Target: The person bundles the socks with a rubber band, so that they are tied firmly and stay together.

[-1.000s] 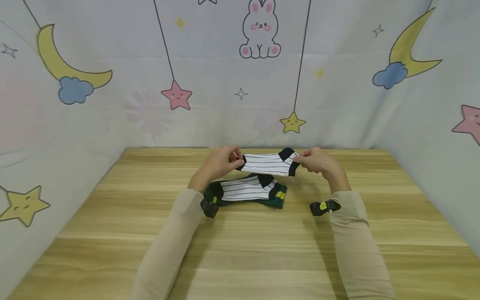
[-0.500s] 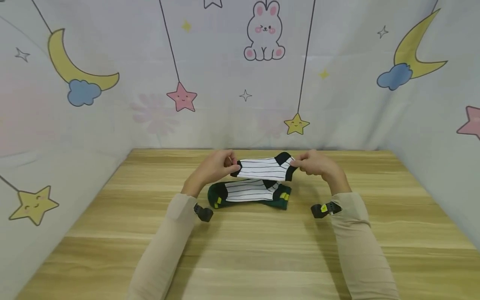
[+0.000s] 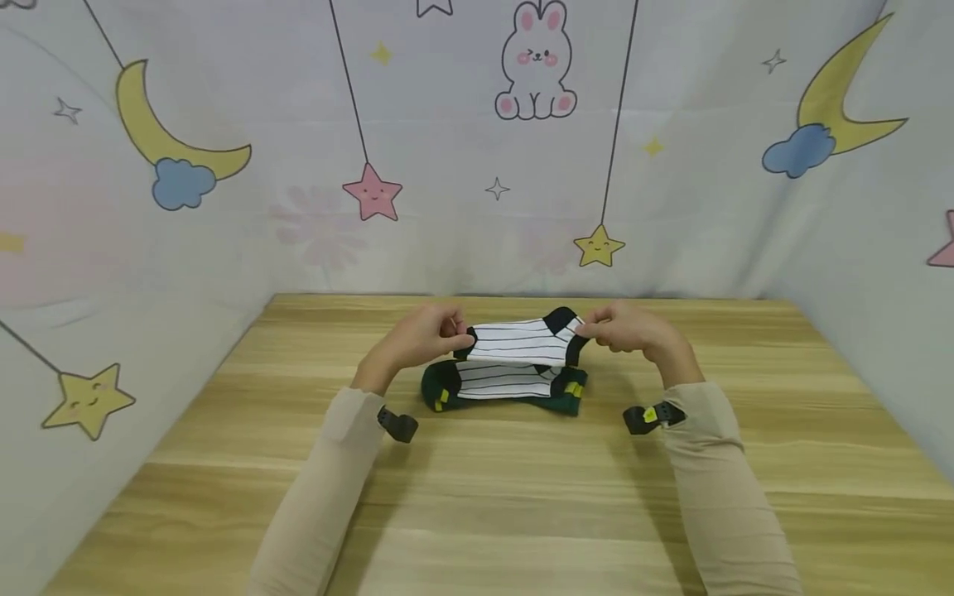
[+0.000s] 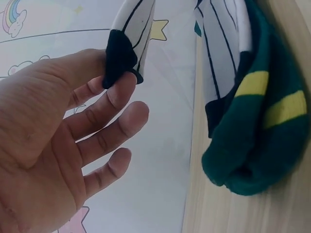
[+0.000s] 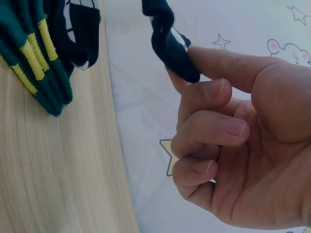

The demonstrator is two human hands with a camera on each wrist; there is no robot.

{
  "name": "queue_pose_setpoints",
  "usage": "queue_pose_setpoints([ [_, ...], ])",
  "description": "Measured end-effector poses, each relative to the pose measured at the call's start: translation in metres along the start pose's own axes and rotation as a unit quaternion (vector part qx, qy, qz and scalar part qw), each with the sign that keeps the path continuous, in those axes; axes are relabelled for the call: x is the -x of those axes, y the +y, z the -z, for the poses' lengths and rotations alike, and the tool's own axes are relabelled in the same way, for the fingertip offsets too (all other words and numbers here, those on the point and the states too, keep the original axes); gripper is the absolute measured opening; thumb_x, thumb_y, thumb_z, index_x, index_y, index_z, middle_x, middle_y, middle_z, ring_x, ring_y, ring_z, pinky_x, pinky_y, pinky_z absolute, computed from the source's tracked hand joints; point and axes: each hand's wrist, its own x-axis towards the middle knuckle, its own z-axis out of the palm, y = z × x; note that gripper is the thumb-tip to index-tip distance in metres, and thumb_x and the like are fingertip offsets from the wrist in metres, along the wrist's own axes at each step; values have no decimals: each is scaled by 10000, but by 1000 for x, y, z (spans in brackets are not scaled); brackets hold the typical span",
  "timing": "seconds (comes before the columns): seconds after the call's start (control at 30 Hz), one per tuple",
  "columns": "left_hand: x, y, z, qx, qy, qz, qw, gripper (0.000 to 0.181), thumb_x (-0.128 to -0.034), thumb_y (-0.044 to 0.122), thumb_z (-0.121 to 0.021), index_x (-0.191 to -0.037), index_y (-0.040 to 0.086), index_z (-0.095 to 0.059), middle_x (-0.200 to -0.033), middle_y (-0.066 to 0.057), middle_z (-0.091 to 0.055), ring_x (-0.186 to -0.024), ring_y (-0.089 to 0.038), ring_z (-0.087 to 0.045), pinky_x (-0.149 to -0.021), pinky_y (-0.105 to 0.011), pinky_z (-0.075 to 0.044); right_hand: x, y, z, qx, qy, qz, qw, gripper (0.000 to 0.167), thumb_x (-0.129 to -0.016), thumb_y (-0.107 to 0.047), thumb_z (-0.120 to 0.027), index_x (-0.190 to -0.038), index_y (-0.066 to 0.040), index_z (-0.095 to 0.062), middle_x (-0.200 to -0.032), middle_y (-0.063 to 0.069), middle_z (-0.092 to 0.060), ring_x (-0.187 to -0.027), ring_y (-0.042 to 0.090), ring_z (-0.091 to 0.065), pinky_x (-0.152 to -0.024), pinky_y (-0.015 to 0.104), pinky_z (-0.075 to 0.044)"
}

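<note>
Held at Both Ends, Up in the Air

A person in beige sleeves [image 3: 311, 497] holds a white sock [image 3: 514, 341] with thin black stripes above a wooden table [image 3: 507, 513]. The left hand [image 3: 417, 333] pinches its black toe end between thumb and fingertip, the other fingers bent and spread. The right hand [image 3: 633, 329] grips the black cuff end between thumb and forefinger, the remaining fingers curled toward the palm. The sock runs lengthwise between the two hands. Below it — well clear, as both wrist views show — a second striped sock [image 3: 495, 386] lies on green knit [image 3: 547, 405] with yellow bands, which rests on the table; whether the green is one sock or two cannot be told. A black camera [image 3: 397, 426] sits at each wrist. Behind hangs a white cloth [image 3: 455, 257] printed with moons [image 3: 826, 93], stars [image 3: 374, 194] and a rabbit [image 3: 536, 70].
</note>
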Motion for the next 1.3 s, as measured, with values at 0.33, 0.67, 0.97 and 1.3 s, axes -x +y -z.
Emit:
queue_pose_setpoints([
  [0.33, 3, -2, 7, 135, -320, -159, 9993, 150, -931, 211, -734, -897, 100, -639, -767, 1, -633, -686, -156, -566, -638, -306, -473, 0, 0, -1, -61, -226, -6, 9997, 230, -1023, -263, -582, -1013, -33, -598, -672, -41, -384, -547, 94, -284, -559, 273, -270],
  [0.67, 1, -4, 9, 6, -483, -286, 9984, 136, -903, 178, -764, -867, 95, -662, -767, 8, -649, -702, -138, -594, -675, -297, -505, -1, -3, -4, 94, -337, 29, 9994, 218, -1015, -253, -599, -983, -38, -607, -677, -37, -395, -549, 90, -302, -560, 266, -275],
  [0.97, 2, -6, 7, 94, -761, -260, 9967, 127, -903, 162, -760, -849, 96, -665, -757, 16, -659, -694, -129, -609, -675, -291, -510, -5, 2, -9, -9, -567, 54, 9984, 189, -1007, -212, -609, -899, -59, -589, -622, -39, -373, -506, 82, -258, -519, 254, -255],
  [1.3, 3, -8, 4, 239, -1144, -30, 9931, 115, -920, 160, -739, -876, 96, -653, -777, -2, -673, -697, -142, -615, -671, -289, -502, -5, 3, -10, 45, -615, 26, 9981, 188, -1008, -220, -609, -916, -58, -582, -629, -38, -378, -506, 79, -256, -514, 251, -253],
])
